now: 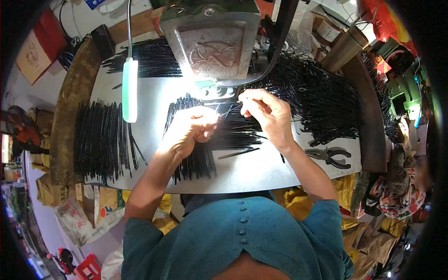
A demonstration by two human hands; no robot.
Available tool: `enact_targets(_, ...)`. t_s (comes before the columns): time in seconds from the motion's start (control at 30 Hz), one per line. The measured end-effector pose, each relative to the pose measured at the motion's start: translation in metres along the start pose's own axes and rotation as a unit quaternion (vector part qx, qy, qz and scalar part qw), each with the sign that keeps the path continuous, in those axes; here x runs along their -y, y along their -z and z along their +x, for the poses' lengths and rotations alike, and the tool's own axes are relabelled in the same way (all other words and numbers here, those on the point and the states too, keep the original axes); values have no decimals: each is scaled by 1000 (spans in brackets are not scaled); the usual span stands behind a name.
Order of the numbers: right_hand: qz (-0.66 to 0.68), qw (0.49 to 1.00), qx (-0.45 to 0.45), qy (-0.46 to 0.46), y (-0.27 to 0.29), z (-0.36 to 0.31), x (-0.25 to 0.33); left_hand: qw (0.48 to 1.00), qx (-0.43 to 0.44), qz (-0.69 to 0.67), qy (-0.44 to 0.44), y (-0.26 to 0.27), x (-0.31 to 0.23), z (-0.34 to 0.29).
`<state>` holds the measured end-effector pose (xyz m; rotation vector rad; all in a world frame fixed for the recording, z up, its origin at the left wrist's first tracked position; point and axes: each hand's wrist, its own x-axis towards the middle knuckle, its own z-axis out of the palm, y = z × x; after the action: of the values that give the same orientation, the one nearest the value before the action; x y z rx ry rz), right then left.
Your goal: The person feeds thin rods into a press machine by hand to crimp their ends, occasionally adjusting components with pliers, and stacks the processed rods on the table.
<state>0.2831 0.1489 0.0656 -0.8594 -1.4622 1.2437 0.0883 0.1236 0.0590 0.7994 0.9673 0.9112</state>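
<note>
My left hand is closed, with thin dark rods showing at its fingertips. Just right of it, my right hand has its thumb and fingers pinched together in front of a machine's lower end; what they hold is too small to make out. The machine head, worn green and grey metal, hangs over the table directly beyond my hands. A layer of thin black rods lies crosswise beneath and between my hands. Another bundle of black rods runs toward me under my left wrist.
Black rods lie at the left; a tangled heap covers the right. Black-handled pliers rest near the right edge. A green-white lamp hangs at left. A metal cylinder leans at back right. Another person's hand shows far right.
</note>
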Motion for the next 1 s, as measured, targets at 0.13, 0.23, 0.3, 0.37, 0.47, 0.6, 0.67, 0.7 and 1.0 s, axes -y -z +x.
enact_targets(0.13, -45, 995, 58, -66, 3, -6, 8, 999, -32, 0, 7, 3, 5, 5)
enact_targets(0.23, -151, 978, 111, -95, 7, -4, 11, 999, -14, 48, -15, 7, 5, 5)
enact_targets(0.3, -311, 935, 169, -22, 3, -2, 16, 996, -37, 77, -28, 4, 5, 4)
enact_targets(0.37, -361, 912, 184, 69, -5, -2, 9, 992, -54, 108, -41, -2, 4, 4)
enact_targets(0.47, -397, 888, 212, 95, -14, 0, 2, 993, -66, 88, -41, -5, 4, 3)
enact_targets(0.6, -247, 948, 195, -38, -10, 5, 1, 997, -44, 34, -46, 6, 4, 8)
enact_targets(0.67, -140, 967, 164, -134, -8, 9, 2, 996, -76, 31, -34, 8, 0, 6)
enact_targets(0.7, -118, 970, 154, -148, -7, 11, 3, 996, -71, 24, -39, 14, 4, 9)
enact_targets(1.0, -29, 979, 132, -150, -10, 18, -6, 992, -52, 107, -29, 14, -5, 14)
